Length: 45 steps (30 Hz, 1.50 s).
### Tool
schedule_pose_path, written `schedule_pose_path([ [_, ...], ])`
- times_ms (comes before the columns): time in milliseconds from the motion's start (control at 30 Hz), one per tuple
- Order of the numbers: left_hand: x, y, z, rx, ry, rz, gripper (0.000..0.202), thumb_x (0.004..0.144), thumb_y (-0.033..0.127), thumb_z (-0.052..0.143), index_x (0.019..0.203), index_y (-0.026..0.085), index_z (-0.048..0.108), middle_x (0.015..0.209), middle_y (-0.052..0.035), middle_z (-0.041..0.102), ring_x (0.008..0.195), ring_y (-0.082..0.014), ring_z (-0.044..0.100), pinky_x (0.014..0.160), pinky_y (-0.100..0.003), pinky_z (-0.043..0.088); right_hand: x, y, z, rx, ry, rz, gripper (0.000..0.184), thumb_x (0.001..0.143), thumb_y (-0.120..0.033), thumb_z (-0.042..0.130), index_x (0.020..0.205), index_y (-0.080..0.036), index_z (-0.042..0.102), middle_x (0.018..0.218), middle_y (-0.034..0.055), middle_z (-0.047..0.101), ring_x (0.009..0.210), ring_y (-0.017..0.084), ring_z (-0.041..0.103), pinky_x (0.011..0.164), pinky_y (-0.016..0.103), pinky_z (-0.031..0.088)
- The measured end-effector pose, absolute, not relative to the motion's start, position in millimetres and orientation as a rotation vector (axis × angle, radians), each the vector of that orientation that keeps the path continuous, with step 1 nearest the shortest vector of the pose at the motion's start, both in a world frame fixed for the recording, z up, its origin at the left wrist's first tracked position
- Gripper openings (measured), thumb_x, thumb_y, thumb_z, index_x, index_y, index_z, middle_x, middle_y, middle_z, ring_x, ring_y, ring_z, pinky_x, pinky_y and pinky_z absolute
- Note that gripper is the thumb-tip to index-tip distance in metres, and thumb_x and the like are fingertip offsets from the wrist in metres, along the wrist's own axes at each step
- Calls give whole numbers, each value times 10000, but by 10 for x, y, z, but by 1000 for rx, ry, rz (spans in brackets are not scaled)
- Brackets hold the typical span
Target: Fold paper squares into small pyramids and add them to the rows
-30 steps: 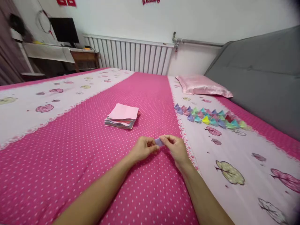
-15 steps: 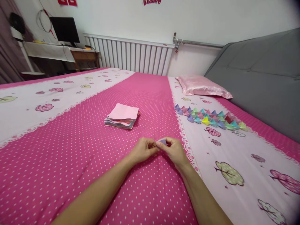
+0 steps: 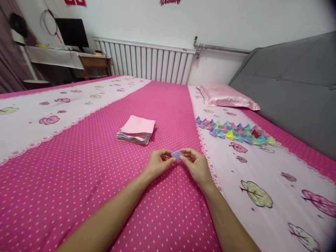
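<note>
A small folded piece of purple paper (image 3: 176,155) is held just above the bedspread between my two hands. My left hand (image 3: 159,162) pinches its left edge between thumb and fingers. On the other side, my right hand (image 3: 195,164) pinches its right edge the same way. Beyond my left hand lies a stack of square paper sheets (image 3: 138,126), pink on top, with uneven edges. To the right, rows of small folded paper boats (image 3: 231,134) in purple, green, blue, pink and yellow stand on the bedspread.
The bed has a pink dotted bedspread (image 3: 86,164) with pale printed bands. A pink satin pillow (image 3: 227,97) lies at the back right, by the grey headboard (image 3: 294,84). A white radiator (image 3: 147,61) and a desk with a monitor (image 3: 72,33) stand beyond the bed.
The purple paper has turned and now shows a flat face between my fingertips. My left hand has risen slightly, and its fingers have shifted to the paper's left edge.
</note>
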<state>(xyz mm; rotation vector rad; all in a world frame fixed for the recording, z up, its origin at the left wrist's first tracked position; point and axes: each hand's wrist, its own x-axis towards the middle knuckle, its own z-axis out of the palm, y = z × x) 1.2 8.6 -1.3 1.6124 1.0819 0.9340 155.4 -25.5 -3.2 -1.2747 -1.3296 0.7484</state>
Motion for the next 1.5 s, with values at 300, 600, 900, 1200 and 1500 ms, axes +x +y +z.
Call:
schedule_pose_path([
  [300,-12,92,2,1842,1241,1024,213,700,287,593,816,153,712,598,-9,623,477,-80,454,477,-200,355,1505,-287,-50,-1322,-1477,779,227,726,-252,595,934,-189,662,804,53,706,721,190,666,681,314,530],
  [600,2,86,-1,1913,1223,1006,162,693,237,604,780,145,706,604,-3,611,490,-74,430,493,-196,346,1468,-316,11,-1346,-1427,853,211,705,-305,624,854,-164,669,842,78,716,746,205,675,698,323,534],
  [900,8,32,42,2017,1154,1022,117,688,214,585,722,135,664,618,2,599,504,-69,441,510,-190,353,1478,-327,21,-1389,-1421,800,195,715,-318,603,749,-154,703,728,60,711,664,185,654,641,282,497],
  [1200,9,26,47,2053,1129,993,82,667,173,573,707,144,638,604,19,558,519,-73,444,525,-190,357,1473,-324,-9,-1402,-1429,791,173,706,-289,580,702,-166,701,679,43,702,620,173,634,600,265,474],
  [1500,-6,36,27,2046,1109,992,92,653,147,562,698,150,642,616,16,574,540,-82,467,545,-198,369,1457,-322,11,-1491,-1449,744,154,673,-269,566,647,-177,686,641,23,693,608,171,626,589,258,459],
])
